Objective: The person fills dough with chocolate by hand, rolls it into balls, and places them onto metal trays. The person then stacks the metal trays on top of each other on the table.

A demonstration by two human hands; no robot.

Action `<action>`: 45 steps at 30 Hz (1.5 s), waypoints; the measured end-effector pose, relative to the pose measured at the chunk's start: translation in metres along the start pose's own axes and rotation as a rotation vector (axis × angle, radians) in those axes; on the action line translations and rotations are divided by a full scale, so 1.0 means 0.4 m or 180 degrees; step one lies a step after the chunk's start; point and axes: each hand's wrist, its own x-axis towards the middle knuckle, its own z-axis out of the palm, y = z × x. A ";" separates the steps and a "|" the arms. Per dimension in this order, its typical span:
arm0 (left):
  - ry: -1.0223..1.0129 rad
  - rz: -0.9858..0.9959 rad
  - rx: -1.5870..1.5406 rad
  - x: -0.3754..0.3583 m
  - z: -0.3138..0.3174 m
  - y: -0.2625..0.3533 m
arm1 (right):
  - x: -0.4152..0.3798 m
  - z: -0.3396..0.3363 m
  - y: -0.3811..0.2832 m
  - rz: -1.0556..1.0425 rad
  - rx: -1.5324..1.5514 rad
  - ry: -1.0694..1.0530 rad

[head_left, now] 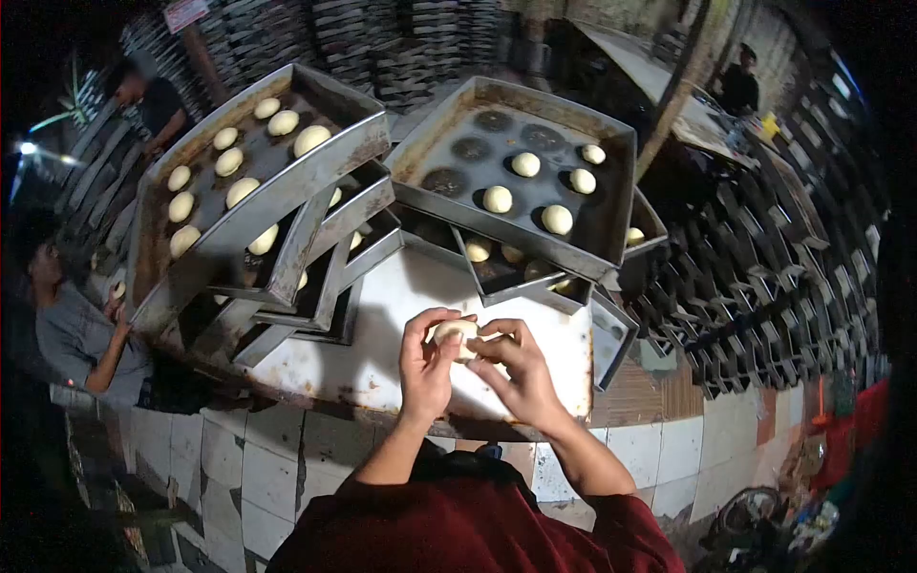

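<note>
Through the head camera I have both hands over the front of the bench [387,291], with the dough [457,328] raised between them, just above the white top. My left hand [426,371] pinches it, thumb on the near side and the other fingers round the far side. My right hand [519,368] meets the dough's right edge with bent fingers, but I can't tell whether they pinch it or only press. Beyond, I see the left tray [258,212] tilted on a pile of others, with pale balls [311,141] spread over it. The right tray [516,234] holds five more balls beside four dark round marks, and lower trays jut out beneath it. A person in grey [81,329] is off to my left, past the bench.
</note>
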 end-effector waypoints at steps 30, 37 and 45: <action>-0.2051 -0.1955 -0.1449 0.130 -0.360 0.065 | 0.685 -0.031 0.054 0.0702 0.0092 0.0225; -0.1963 -0.2503 -0.1389 0.122 -0.363 0.044 | 0.304 -0.035 0.130 0.0818 -0.2641 -0.0739; -0.2155 -0.2596 -0.1306 0.066 -0.364 0.051 | 0.383 0.043 0.276 0.2944 -0.0682 0.0454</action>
